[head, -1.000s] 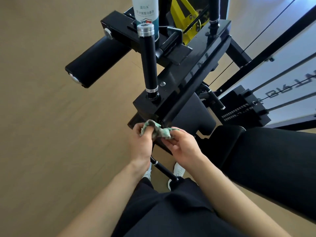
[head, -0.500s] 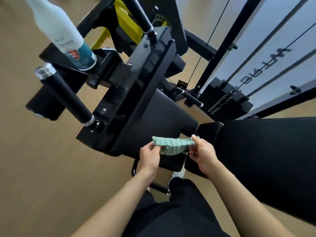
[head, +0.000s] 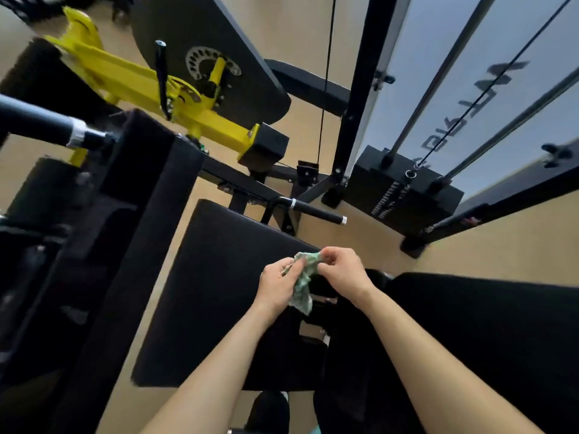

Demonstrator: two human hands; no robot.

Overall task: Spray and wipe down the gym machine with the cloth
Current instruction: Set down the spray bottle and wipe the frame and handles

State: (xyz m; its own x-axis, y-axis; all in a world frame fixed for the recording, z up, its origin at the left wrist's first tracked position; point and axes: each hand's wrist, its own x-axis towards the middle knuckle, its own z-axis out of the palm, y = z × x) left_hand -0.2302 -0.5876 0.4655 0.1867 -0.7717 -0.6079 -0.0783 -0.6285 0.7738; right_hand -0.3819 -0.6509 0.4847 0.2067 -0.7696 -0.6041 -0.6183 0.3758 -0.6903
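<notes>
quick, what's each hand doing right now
Left hand: closed, gripping the green cloth.
Right hand: closed, pinching the top of the same cloth.

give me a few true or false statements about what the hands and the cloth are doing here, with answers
1. The left hand and the right hand both hold the green cloth. True.
2. The hands are seen in front of the black seat pad. True.
3. The green cloth lies spread flat on the black seat pad. False: it is bunched up between the hands.
4. The right hand grips the yellow arm. False: it pinches the green cloth; the yellow arm is away at upper left.
</notes>
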